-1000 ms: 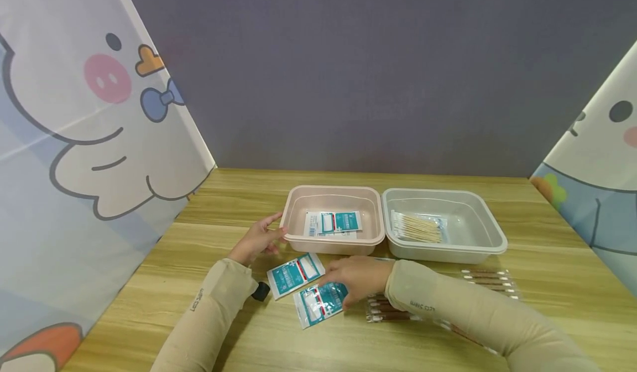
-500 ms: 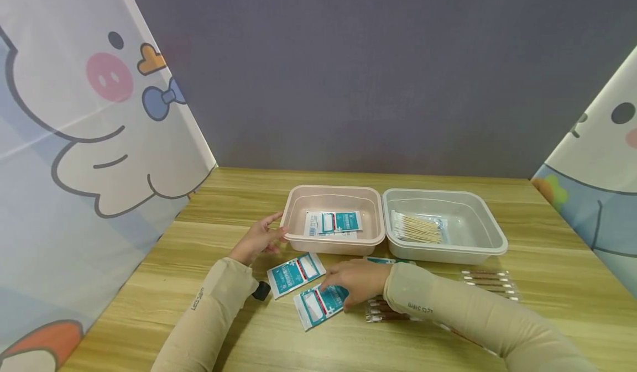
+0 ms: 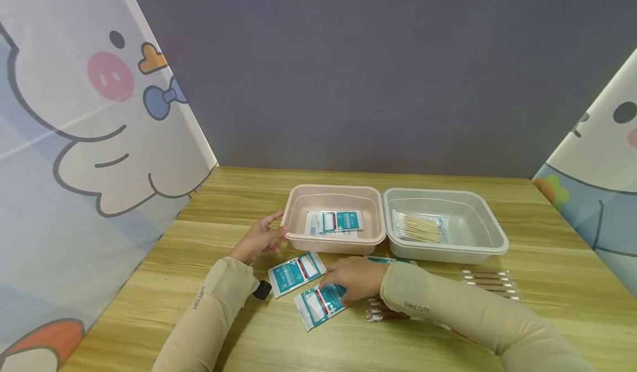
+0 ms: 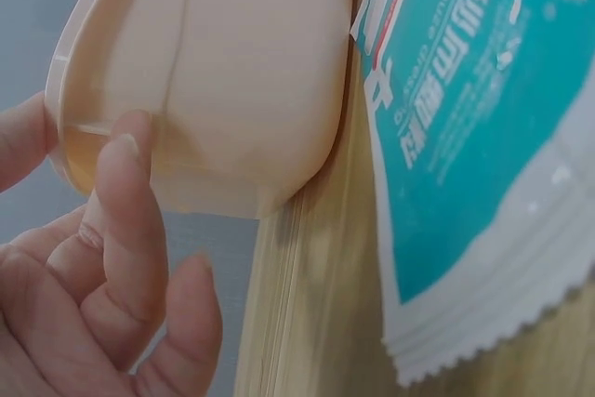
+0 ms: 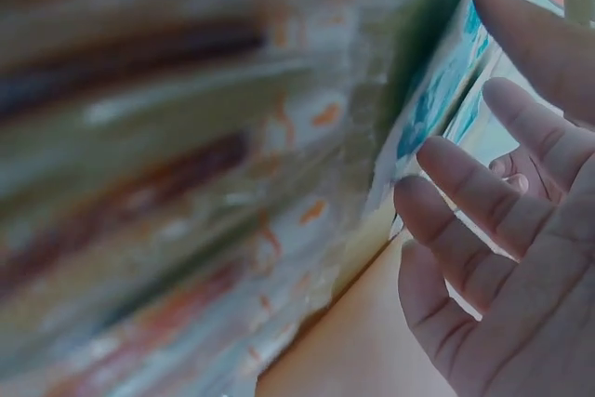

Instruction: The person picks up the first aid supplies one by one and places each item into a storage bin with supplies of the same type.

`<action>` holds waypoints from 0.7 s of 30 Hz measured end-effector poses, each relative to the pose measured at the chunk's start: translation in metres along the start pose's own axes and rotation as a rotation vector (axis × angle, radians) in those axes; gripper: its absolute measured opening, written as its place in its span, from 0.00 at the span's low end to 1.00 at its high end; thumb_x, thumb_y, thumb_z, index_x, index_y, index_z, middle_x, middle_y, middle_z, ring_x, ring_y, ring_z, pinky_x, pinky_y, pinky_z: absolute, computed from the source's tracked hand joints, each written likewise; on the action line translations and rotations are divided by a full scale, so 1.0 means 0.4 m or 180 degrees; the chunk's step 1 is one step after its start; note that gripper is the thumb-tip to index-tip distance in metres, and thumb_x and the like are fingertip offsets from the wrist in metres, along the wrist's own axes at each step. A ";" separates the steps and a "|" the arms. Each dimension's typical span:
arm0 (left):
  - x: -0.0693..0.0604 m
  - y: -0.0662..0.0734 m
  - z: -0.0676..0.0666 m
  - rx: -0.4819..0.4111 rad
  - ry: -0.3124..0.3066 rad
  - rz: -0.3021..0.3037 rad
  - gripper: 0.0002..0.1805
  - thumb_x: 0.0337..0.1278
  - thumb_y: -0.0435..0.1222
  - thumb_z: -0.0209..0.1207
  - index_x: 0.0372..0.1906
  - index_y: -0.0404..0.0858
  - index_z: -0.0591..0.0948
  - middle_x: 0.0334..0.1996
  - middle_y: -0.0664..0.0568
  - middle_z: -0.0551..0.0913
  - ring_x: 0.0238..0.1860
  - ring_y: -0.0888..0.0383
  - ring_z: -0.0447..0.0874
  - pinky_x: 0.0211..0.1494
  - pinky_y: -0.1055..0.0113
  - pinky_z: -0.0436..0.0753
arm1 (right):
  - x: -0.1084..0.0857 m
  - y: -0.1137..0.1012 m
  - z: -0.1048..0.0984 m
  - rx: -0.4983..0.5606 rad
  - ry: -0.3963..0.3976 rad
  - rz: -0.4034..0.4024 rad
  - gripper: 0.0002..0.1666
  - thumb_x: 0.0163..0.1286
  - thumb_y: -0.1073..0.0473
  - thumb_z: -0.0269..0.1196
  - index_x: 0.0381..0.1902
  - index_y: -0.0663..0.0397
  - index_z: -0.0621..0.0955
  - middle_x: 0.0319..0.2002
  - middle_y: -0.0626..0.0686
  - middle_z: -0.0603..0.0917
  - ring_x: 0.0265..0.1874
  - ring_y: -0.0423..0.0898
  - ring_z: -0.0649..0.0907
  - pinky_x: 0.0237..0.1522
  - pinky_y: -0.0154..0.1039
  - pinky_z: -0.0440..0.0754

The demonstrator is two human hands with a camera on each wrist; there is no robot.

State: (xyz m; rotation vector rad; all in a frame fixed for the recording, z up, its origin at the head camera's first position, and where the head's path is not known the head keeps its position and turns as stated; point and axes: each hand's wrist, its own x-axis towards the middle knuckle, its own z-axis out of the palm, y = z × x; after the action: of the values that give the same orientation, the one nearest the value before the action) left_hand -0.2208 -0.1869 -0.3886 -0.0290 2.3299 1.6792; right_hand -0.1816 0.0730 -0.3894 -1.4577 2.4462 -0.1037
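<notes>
Two teal-and-white gauze dressing packets lie on the table: an upper packet [image 3: 296, 274] and a lower packet [image 3: 314, 307]. My right hand [image 3: 355, 278] is over the right end of the lower one, thumb and fingertips at its surface. The right wrist view shows those fingers [image 5: 456, 157] spread and gently bent, with no packet clasped. At the front left corner of the pink plastic bin [image 3: 330, 245], my left hand [image 3: 256, 241] touches the rim with loose fingers. Two gauze packets [image 3: 340, 222] lie inside that bin.
Right of the pink bin stands a grey bin [image 3: 478, 254] holding a bag of cotton swabs [image 3: 419, 228]. Strips of brown-stick swabs [image 3: 490, 283] lie in front, partly under my right forearm. Another teal packet [image 3: 380, 259] shows behind the right wrist.
My right hand has shifted only slightly over the lower packet. The left hand stays at the pink bin's corner, and the bins and packets have hardly moved.
</notes>
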 end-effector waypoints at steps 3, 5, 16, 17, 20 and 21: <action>0.002 -0.001 0.002 -0.0001 -0.0017 0.0005 0.34 0.67 0.39 0.56 0.73 0.38 0.59 0.36 0.37 0.83 0.17 0.59 0.76 0.25 0.67 0.73 | -0.001 0.000 0.006 -0.0083 0.0040 0.0045 0.30 0.52 0.53 0.75 0.55 0.39 0.80 0.51 0.45 0.79 0.51 0.40 0.75 0.54 0.36 0.71; 0.003 -0.002 0.003 0.0000 -0.0025 0.0002 0.34 0.68 0.39 0.56 0.73 0.38 0.58 0.37 0.37 0.83 0.17 0.59 0.76 0.25 0.68 0.73 | -0.001 0.000 0.009 -0.0111 0.0043 0.0079 0.31 0.51 0.51 0.75 0.55 0.38 0.80 0.49 0.45 0.78 0.48 0.40 0.75 0.53 0.36 0.71; -0.004 0.003 0.003 -0.0078 -0.0003 -0.0061 0.32 0.68 0.38 0.55 0.73 0.39 0.59 0.37 0.37 0.83 0.16 0.60 0.76 0.24 0.69 0.73 | 0.006 0.000 0.019 -0.0159 0.0126 0.0068 0.38 0.48 0.49 0.77 0.59 0.39 0.78 0.38 0.42 0.75 0.33 0.35 0.71 0.38 0.30 0.70; -0.004 0.003 0.003 -0.0080 0.0001 -0.0067 0.32 0.68 0.38 0.55 0.73 0.39 0.59 0.36 0.37 0.83 0.16 0.60 0.76 0.24 0.69 0.73 | 0.007 0.000 0.019 -0.0151 0.0136 0.0073 0.38 0.48 0.49 0.77 0.59 0.39 0.78 0.37 0.42 0.75 0.32 0.35 0.70 0.36 0.30 0.70; -0.005 0.004 0.003 -0.0078 0.0013 -0.0066 0.32 0.68 0.38 0.55 0.73 0.39 0.59 0.36 0.38 0.84 0.15 0.60 0.76 0.24 0.68 0.74 | 0.006 -0.002 0.016 -0.0101 0.0130 0.0122 0.38 0.48 0.50 0.77 0.59 0.39 0.79 0.37 0.42 0.74 0.31 0.35 0.70 0.35 0.29 0.70; -0.005 0.004 0.003 -0.0077 0.0017 -0.0065 0.32 0.68 0.38 0.55 0.73 0.39 0.59 0.36 0.38 0.84 0.15 0.60 0.76 0.24 0.68 0.74 | 0.007 -0.002 0.016 -0.0079 0.0122 0.0145 0.38 0.48 0.50 0.77 0.59 0.39 0.78 0.37 0.42 0.74 0.31 0.35 0.70 0.35 0.30 0.70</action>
State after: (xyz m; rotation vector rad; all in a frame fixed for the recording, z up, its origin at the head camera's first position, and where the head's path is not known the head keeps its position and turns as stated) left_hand -0.2189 -0.1856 -0.3868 -0.0617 2.3052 1.6997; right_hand -0.1802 0.0708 -0.3958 -1.4218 2.5182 -0.0927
